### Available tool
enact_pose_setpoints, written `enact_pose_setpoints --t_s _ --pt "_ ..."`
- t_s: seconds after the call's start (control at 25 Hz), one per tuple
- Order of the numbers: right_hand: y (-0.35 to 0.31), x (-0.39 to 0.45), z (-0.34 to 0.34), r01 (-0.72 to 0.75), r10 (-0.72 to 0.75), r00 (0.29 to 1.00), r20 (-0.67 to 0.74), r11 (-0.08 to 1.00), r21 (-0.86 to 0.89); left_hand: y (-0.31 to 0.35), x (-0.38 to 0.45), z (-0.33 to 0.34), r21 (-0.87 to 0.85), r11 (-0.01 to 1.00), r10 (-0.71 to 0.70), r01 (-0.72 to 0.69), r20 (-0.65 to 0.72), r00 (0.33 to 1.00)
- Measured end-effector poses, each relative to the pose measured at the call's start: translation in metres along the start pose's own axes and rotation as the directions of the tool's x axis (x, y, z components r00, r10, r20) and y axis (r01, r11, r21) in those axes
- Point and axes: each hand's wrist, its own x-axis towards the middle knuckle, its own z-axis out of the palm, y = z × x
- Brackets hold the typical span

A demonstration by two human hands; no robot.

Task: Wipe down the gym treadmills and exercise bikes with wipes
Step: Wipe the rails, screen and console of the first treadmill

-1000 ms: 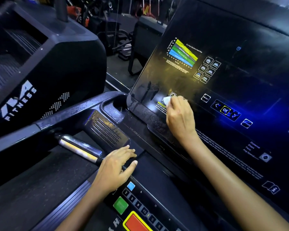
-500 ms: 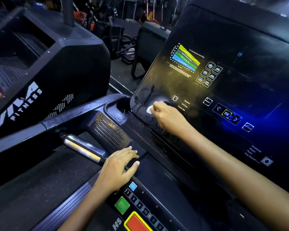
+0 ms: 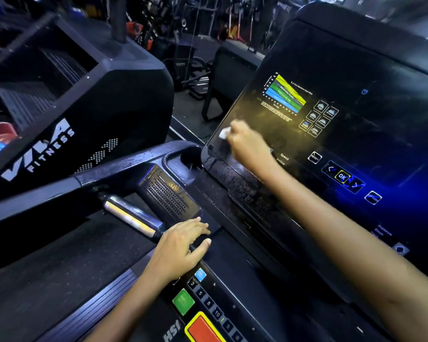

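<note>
A black treadmill console (image 3: 351,70) with a glossy display panel fills the right of the view. My right hand (image 3: 247,144) grips a small white wipe (image 3: 224,133) and presses it against the panel's left part, below the coloured chart (image 3: 286,93). My left hand (image 3: 181,248) rests flat on the console's lower ledge, fingers spread, just right of the metal grip sensor bar (image 3: 131,218). A strip of buttons (image 3: 203,299) lies below that hand.
A second black machine marked "FITNESS" (image 3: 84,99) stands close on the left. A cup holder recess (image 3: 190,159) and a speaker grille (image 3: 168,196) sit between my hands. More gym equipment (image 3: 195,45) crowds the dim background.
My right hand with the wipe slid down and left across the panel, then moved up along its left edge. My left hand stayed in place.
</note>
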Motion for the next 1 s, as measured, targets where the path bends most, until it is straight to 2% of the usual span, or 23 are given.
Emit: enact_pose_setpoints --t_s 0.04,0.12,0.2,0.28,0.4,0.48,0.56,0.64,0.72,0.84,0.92,1.0 --pt "0.008 0.012 -0.006 -0.12 0.119 0.992 -0.045 0.993 -0.009 0.0 0.0 0.0 0.003 1.0 -0.001 0.001 -0.002 1.0" --pt "0.013 0.025 -0.006 -0.28 0.28 0.96 -0.009 0.96 -0.015 0.001 0.0 -0.001 0.006 1.0 -0.002 0.002 0.0 1.0" --pt "-0.001 0.023 0.006 -0.191 0.189 0.979 0.076 0.982 0.014 0.002 0.0 -0.002 0.003 1.0 -0.006 0.006 0.008 1.0" --pt "-0.023 0.012 0.019 0.009 -0.01 0.976 0.219 1.0 0.007 0.002 -0.001 -0.002 0.002 1.0 -0.013 0.013 0.017 1.0" --pt "-0.034 0.005 0.023 0.087 -0.092 0.944 0.318 0.996 0.03 0.002 -0.001 -0.002 0.0 1.0 -0.017 0.017 0.036 0.999" --pt "-0.028 -0.008 0.018 0.174 -0.187 0.903 0.388 0.982 0.07 0.002 -0.001 -0.002 -0.004 1.0 -0.02 0.02 0.041 0.999" --pt "-0.014 -0.031 0.012 0.297 -0.323 0.83 0.454 0.946 0.13 0.002 -0.001 -0.002 0.001 1.0 -0.022 0.022 0.036 0.999" --pt "-0.003 -0.042 0.002 0.321 -0.366 0.778 0.511 0.93 0.179 0.002 -0.001 -0.002 0.002 1.0 -0.03 0.03 0.031 0.999" --pt "-0.003 -0.03 0.0 0.294 -0.334 0.793 0.509 0.942 0.16 0.002 -0.001 -0.002 -0.007 0.999 -0.047 0.048 0.039 0.998" --pt "-0.014 -0.009 0.011 0.174 -0.202 0.883 0.424 0.979 0.105 0.002 -0.001 -0.003 -0.017 0.998 -0.057 0.058 0.066 0.996" --pt "-0.018 -0.016 0.018 0.214 -0.247 0.897 0.366 0.968 0.127 0.003 -0.001 -0.003 -0.013 0.998 -0.058 0.06 0.086 0.995" --pt "-0.012 -0.042 0.017 0.277 -0.328 0.875 0.357 0.943 0.186 0.003 -0.001 -0.004 -0.012 0.998 -0.065 0.066 0.091 0.994"
